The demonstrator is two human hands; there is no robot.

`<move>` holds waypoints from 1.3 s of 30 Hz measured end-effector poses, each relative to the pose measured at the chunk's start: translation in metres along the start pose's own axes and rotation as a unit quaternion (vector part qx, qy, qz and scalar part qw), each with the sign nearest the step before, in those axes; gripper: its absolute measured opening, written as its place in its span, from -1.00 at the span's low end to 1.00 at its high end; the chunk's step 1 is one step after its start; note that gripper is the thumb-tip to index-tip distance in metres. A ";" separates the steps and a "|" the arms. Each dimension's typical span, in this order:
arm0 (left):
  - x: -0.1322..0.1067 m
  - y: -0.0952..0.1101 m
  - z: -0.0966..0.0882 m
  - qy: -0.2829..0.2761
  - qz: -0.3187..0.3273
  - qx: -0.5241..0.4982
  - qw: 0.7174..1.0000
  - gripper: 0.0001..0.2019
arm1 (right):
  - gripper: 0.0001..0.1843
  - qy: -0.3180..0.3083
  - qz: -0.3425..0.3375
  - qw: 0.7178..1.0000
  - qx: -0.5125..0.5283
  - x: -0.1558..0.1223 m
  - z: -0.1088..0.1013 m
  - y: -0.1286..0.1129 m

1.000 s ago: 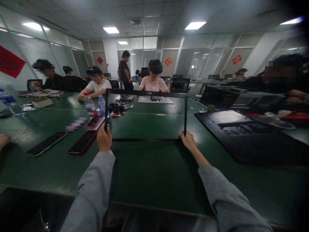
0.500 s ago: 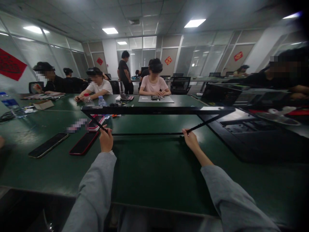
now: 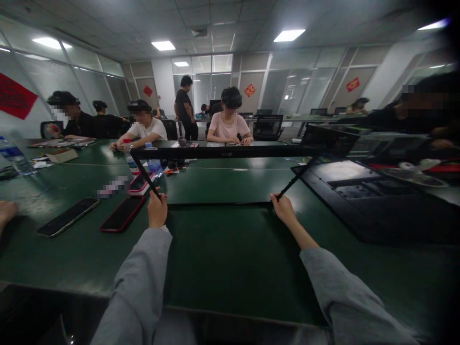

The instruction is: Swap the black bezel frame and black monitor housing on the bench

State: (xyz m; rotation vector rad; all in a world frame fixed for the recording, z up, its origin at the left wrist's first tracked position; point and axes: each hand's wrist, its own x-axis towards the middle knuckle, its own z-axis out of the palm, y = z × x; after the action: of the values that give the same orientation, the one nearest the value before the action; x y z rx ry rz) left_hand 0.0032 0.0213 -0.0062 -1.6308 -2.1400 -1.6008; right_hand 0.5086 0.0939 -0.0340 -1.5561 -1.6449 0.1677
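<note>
Above the middle of the table (image 3: 237, 268), the black frame (image 3: 215, 153) leaned toward the table's near edge, its logo bar (image 3: 251, 152) uppermost; whether its lower bar (image 3: 219, 204) touched the table could not be told. The left hand (image 3: 157, 211) pinched one lower corner and the right hand (image 3: 283, 211) the other, both grips narrow. The step in hand seemed to be tilting the frame; the next move, as far as could be judged, called for both hands to turn evenly, lest the slim frame twist. On the table's left lay a red-edged phone (image 3: 122, 214) and a dark phone (image 3: 68, 217); on its right lay a black panel (image 3: 381, 215). Half a second earlier the logo bar had looked lower and longer over the table; now it showed higher and shorter, as if tipped partly back, while both hands had barely shifted.
</note>
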 end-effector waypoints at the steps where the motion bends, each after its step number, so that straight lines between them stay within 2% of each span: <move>1: 0.000 -0.001 0.001 -0.007 -0.007 0.000 1.000 -0.65 | -0.51 0.001 -0.002 1.000 0.002 0.000 0.000 0.001; 6: 0.000 -0.007 0.004 -0.074 -0.042 0.007 0.996 -0.60 | -0.54 -0.010 0.012 1.000 -0.002 0.001 0.002 0.004; 9: 0.000 -0.007 0.005 -0.095 -0.051 0.008 0.994 -0.58 | -0.57 0.000 0.009 1.000 -0.004 0.002 0.003 0.006; 17: 0.000 -0.003 0.003 -0.100 -0.056 0.014 0.993 -0.58 | -0.60 -0.001 0.015 1.000 -0.014 0.002 0.001 0.003; 25: 0.000 0.001 0.001 -0.104 -0.062 0.030 0.992 -0.57 | -0.71 0.001 0.003 1.000 -0.018 0.003 0.005 0.007; 33: -0.002 0.009 -0.006 -0.124 -0.070 0.058 0.988 -0.54 | -0.66 0.002 0.009 1.000 -0.016 0.003 0.006 0.008; 39: -0.004 0.016 -0.011 -0.112 -0.065 0.098 0.987 -0.51 | -0.59 0.002 0.017 1.000 -0.005 0.001 0.004 0.003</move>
State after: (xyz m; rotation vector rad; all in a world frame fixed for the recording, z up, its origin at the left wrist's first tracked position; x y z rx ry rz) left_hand 0.0114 0.0096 0.0077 -1.7124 -2.4700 -1.2340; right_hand 0.5085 0.0969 -0.0383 -1.5903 -1.6199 0.1748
